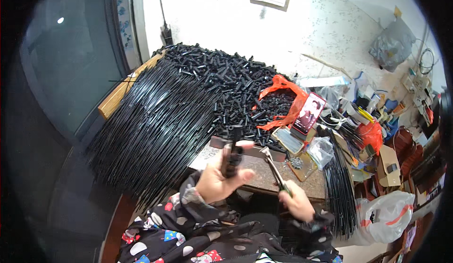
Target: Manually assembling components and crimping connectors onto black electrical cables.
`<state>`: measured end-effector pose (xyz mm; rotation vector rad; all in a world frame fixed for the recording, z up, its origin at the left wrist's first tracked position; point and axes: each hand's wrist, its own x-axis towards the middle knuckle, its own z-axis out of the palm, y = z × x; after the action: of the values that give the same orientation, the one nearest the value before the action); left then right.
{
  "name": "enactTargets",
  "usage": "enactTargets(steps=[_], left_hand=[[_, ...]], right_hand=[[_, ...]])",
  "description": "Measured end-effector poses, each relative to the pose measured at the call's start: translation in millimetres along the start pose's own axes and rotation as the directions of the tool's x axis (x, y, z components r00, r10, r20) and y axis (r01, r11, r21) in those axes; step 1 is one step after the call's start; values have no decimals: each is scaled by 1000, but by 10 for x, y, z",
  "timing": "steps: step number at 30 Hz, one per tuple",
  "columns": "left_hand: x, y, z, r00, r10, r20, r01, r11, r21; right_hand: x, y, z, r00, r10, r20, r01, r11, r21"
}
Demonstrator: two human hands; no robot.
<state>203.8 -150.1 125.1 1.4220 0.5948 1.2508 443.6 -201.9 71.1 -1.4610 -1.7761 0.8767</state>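
Observation:
My left hand [218,183] is closed around a small cluster of black plastic parts [232,161], raised over the front edge of the stone-topped table [309,180]. Motion blurs these parts, so their exact kind is hard to make out. In my right hand [298,202] is a pair of pliers [273,167], gripped by its green-tinted handles. Its metal jaws point up and to the left, apart from the left hand. Behind the hands a flat metal bar [252,149] lies along the table.
Long thin black rods [155,121] fill the table's left side, with a heap of short black tubular pieces [226,72] behind. A red plastic bag [298,103], a phone [309,114] and a small tray [289,140] stand right. More black rods [339,192] hang over the right edge.

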Motion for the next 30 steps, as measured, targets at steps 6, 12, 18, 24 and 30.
enactTargets(steps=[6, 12, 18, 24, 30], left_hand=[[-202, -54, -314, 1000, 13, -21, -11, 997, 75], [-49, 229, -784, 956, 294, 10, -258, 856, -448], [15, 363, -1001, 885, 328, -330, -418, 247, -874], [-501, -1131, -326, 902, -365, -230, -76, 391, -917], [-1098, -2684, -174, 237, -898, 370, 684, -116, -720]], right_hand=[[27, 942, 187, 968, -14, -250, -165, 715, -679], [70, 1080, 264, 950, -132, -283, -157, 580, -800], [-11, 1073, 45, 968, -151, -202, -38, 704, -709], [-150, -224, -345, 695, -76, -715, 623, 560, 546], [-36, -588, -145, 514, -30, -857, 794, 395, 462]])
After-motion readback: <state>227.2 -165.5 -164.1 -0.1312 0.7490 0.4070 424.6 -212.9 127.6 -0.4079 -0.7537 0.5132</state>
